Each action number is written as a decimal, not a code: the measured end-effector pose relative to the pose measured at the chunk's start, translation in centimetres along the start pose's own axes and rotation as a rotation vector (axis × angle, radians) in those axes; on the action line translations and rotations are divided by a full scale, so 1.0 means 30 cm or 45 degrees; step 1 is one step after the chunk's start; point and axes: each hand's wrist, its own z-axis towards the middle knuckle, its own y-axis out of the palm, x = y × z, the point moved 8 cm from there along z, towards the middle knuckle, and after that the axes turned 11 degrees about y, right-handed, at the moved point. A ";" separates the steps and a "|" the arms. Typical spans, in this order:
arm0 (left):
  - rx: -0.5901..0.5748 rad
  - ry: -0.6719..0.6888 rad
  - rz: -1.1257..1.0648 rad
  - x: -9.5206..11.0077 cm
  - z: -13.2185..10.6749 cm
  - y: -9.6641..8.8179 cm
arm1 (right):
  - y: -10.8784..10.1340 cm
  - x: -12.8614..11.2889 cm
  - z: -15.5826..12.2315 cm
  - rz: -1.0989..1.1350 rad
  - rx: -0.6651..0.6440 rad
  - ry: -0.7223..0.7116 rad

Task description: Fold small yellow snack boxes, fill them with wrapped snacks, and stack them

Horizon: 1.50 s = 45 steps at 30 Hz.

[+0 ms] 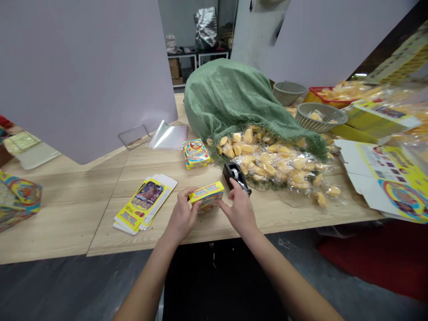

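yellow box, gripped by both hands' fingers

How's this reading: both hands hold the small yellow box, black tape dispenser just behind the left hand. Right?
Not quite. In the head view the left hand and right hand hold the small yellow box, but the black tape dispenser sits just behind the right hand, not the left.

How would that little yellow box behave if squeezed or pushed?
The yellow box looks like thin printed card, like the flat carton blanks nearby, so it would probably dent if squeezed. The left hand and right hand hold it by fingertips, suggesting it is light. Flat-sided, it should slide, not roll.
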 end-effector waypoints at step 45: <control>-0.481 -0.310 -0.380 0.188 -0.064 0.007 | -0.158 -0.247 -0.061 -0.081 -0.198 -0.730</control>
